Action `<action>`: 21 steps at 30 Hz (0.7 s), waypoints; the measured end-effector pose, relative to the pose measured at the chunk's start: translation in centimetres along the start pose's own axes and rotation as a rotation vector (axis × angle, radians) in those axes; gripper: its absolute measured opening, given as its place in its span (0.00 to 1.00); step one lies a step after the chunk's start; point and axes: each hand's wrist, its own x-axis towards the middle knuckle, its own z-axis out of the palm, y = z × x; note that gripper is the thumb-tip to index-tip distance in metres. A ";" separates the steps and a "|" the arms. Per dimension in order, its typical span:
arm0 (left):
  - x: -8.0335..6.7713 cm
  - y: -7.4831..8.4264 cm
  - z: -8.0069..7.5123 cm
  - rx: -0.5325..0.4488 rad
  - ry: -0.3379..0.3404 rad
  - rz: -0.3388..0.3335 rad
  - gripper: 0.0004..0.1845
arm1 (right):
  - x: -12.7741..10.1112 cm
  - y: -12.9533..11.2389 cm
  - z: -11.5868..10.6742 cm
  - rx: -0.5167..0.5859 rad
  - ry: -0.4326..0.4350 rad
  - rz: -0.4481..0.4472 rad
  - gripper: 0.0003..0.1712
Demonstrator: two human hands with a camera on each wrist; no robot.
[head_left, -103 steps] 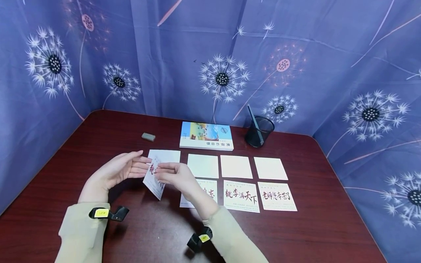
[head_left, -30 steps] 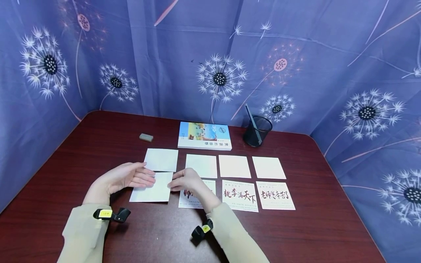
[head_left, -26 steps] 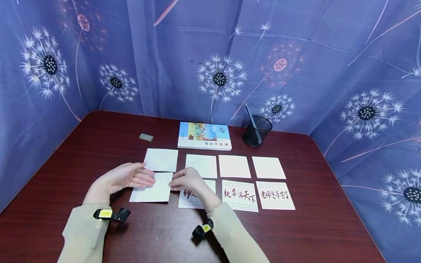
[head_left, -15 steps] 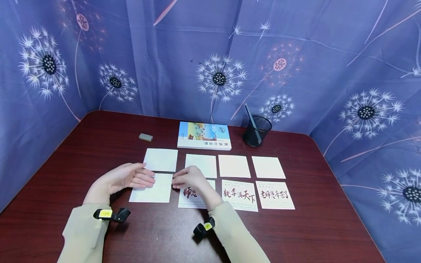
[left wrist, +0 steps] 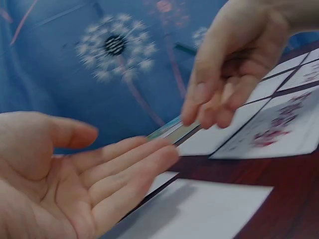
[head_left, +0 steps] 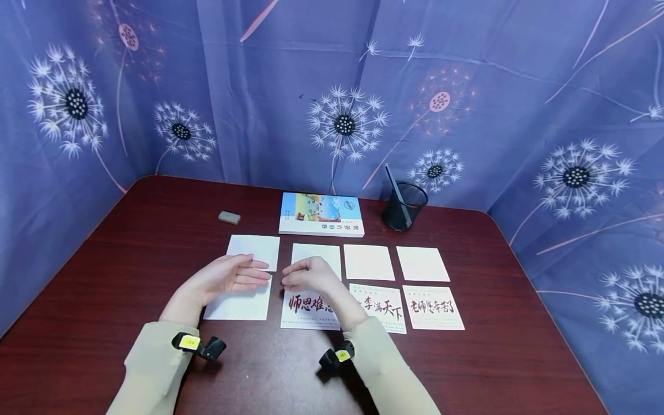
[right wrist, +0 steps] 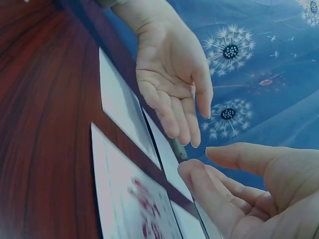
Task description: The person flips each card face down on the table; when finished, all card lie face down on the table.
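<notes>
In the head view my left hand (head_left: 223, 279) hovers palm open and fingers extended over a blank white card (head_left: 236, 306) in the front row's left spot. My right hand (head_left: 316, 278) hangs just to its right, above a card with red brush writing (head_left: 310, 318), its fingers loosely bent. Nothing lies between thumb and fingers of the right hand (right wrist: 244, 194) in the right wrist view. Behind the left hand another blank card (head_left: 256, 246) lies face down. The left wrist view shows the left palm (left wrist: 75, 184) bare, its shadow falling on the white card (left wrist: 199, 204) below.
More blank cards (head_left: 369, 262) continue the back row to the right. In front of them lie written cards (head_left: 434, 307), one partly covered by the right forearm. A book (head_left: 321, 214), a small grey eraser-like block (head_left: 229, 218) and a black mesh pen cup (head_left: 399, 213) stand farther back.
The written card tilted up between the hands now lies flat, blank side up, at front left. My right hand has let go and moved right; the left hand has shifted right.
</notes>
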 end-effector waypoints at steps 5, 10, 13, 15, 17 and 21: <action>1.3 -0.2 2.1 0.005 0.071 -0.003 0.27 | -0.7 1.2 -2.4 -0.036 0.005 -0.018 0.18; 1.9 -0.4 3.1 0.077 0.132 -0.038 0.26 | -1.6 2.0 -5.2 -0.056 0.016 -0.011 0.20; 1.9 -0.3 3.3 0.098 0.161 -0.032 0.25 | -2.2 2.4 -6.7 -0.056 0.021 0.004 0.21; 1.9 -0.2 3.5 0.099 0.173 -0.031 0.25 | -2.5 2.7 -7.4 -0.057 0.025 0.009 0.21; 1.9 0.0 3.7 0.095 0.183 -0.033 0.25 | -2.8 3.0 -7.9 -0.056 0.036 0.019 0.21; 1.8 0.3 4.1 0.096 0.191 -0.045 0.25 | -3.1 3.6 -8.3 -0.068 0.046 0.039 0.20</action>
